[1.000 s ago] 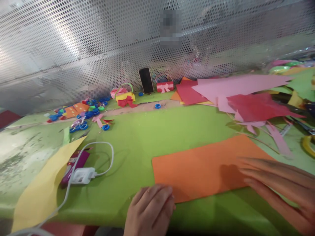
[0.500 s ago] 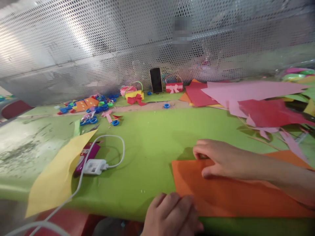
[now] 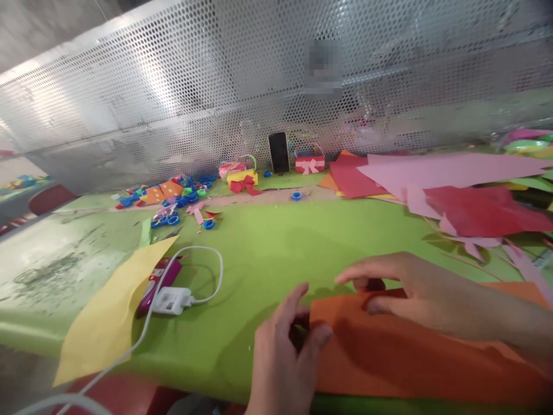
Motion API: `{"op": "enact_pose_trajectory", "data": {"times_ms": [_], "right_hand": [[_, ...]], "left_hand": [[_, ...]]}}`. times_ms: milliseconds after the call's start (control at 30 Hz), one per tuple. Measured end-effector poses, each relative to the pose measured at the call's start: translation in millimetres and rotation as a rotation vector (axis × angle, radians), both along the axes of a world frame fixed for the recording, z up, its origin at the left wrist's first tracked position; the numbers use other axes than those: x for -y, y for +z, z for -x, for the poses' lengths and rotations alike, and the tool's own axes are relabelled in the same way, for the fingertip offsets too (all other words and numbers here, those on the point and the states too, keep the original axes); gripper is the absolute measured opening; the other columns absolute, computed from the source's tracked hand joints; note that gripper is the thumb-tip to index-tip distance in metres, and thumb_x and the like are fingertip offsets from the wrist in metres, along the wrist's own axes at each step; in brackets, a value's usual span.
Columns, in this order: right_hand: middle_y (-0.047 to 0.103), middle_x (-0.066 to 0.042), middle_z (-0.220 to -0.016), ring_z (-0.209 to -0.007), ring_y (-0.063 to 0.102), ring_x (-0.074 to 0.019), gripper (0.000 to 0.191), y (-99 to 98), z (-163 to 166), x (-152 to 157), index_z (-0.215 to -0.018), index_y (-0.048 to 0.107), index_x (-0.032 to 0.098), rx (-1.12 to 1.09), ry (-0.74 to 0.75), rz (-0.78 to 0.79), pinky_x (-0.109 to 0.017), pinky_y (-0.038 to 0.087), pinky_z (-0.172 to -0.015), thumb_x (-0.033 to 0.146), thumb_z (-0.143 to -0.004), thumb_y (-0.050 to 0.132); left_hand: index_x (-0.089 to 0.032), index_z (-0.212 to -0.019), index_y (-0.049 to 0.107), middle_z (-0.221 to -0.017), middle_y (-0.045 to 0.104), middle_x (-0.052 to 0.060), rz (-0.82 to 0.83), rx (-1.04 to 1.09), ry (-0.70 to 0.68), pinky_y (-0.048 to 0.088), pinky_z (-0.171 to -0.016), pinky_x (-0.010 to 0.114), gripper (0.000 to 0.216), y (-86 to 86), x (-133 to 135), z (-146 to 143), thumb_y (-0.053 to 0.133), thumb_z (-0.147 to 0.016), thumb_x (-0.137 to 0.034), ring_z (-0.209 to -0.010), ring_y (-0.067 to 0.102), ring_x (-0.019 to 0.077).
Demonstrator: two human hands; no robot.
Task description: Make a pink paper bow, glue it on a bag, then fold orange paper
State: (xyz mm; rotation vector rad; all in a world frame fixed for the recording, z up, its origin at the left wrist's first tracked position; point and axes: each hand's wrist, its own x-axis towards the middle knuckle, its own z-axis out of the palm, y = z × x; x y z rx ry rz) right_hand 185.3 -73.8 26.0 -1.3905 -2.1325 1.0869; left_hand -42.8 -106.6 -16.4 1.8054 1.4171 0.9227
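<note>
A sheet of orange paper [image 3: 415, 360] lies at the table's near right edge. My right hand [image 3: 406, 285] is over its far edge, thumb on top and fingers curled at the edge, gripping it. My left hand [image 3: 287, 351] is at the sheet's left edge, with the thumb touching the paper and the index finger stretched out beyond it. A gap shows between that thumb and finger. The lower fingers of both hands are partly hidden.
Left of my hands are a yellow sheet [image 3: 101, 314], a purple packet [image 3: 171, 275] and a white charger [image 3: 173, 301] with a cable. Pink paper [image 3: 449, 170] and red paper [image 3: 484, 210] lie far right. A phone [image 3: 279, 153] leans on the perforated metal screen [image 3: 242, 75], between small paper baskets [image 3: 310, 164].
My left hand has risen from the table's front edge to the orange paper's left edge and its fingers have spread. My right index finger has straightened. The view has shifted slightly.
</note>
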Motion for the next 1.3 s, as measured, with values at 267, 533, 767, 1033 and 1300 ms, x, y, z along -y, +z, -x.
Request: {"op": "enact_pose_trajectory", "data": {"times_ms": [267,533,767,1033,1300], "right_hand": [[0.064,-0.002,-0.074,-0.064,0.055,-0.0143,0.022,-1.2,21,-1,-0.081,0.062,0.020,0.121,0.018,-0.333,-0.025,0.039,-0.057,0.024,-0.093,0.045],[0.061,-0.001,-0.067,-0.056,0.052,-0.0135,0.024,-26.4,29,-29,-0.081,0.052,0.019,0.249,-0.128,-0.588,-0.024,0.030,-0.053,0.025,-0.097,0.035],[0.065,-0.006,-0.070,-0.057,0.052,-0.0152,0.030,-56.8,44,-54,-0.083,0.056,0.016,0.315,-0.014,-0.707,-0.028,0.022,-0.053,0.024,-0.099,0.032],[0.065,-0.005,-0.078,-0.063,0.054,-0.0154,0.021,-65.0,45,-58,-0.088,0.058,0.015,0.355,-0.016,-0.736,-0.028,0.026,-0.056,0.024,-0.097,0.040],[0.062,-0.008,-0.086,-0.074,0.053,-0.0182,0.017,-74.5,46,-65,-0.095,0.059,0.014,0.357,-0.068,-0.764,-0.029,0.032,-0.061,0.008,-0.089,0.045]], "left_hand": [[-0.018,-0.069,0.065,-0.061,0.059,-0.002,0.199,0.065,-0.009,0.042,-0.056,0.021,0.018,17.3,-11,-16,0.057,-0.081,-0.028,-0.060,0.054,0.0125],[-0.016,-0.103,0.063,-0.058,0.055,-0.006,0.199,0.180,0.028,0.043,-0.053,0.020,0.029,18.1,-21,-11,0.062,-0.075,-0.026,-0.053,0.052,0.0107],[-0.021,-0.096,0.066,-0.069,0.059,-0.004,-0.110,-0.184,0.046,0.048,-0.056,0.023,0.020,2.6,-33,-1,0.064,-0.077,-0.015,-0.055,0.055,0.0112],[-0.020,-0.088,0.068,-0.089,0.065,0.005,-0.452,-0.656,-0.053,0.053,-0.062,0.032,0.007,-2.4,-28,2,0.064,-0.084,-0.017,-0.077,0.060,0.0209],[-0.016,-0.104,0.066,-0.096,0.069,0.008,-0.698,-0.662,-0.265,0.058,-0.069,0.030,0.031,-19.5,-4,1,0.039,-0.091,-0.008,-0.086,0.064,0.0200]]}}
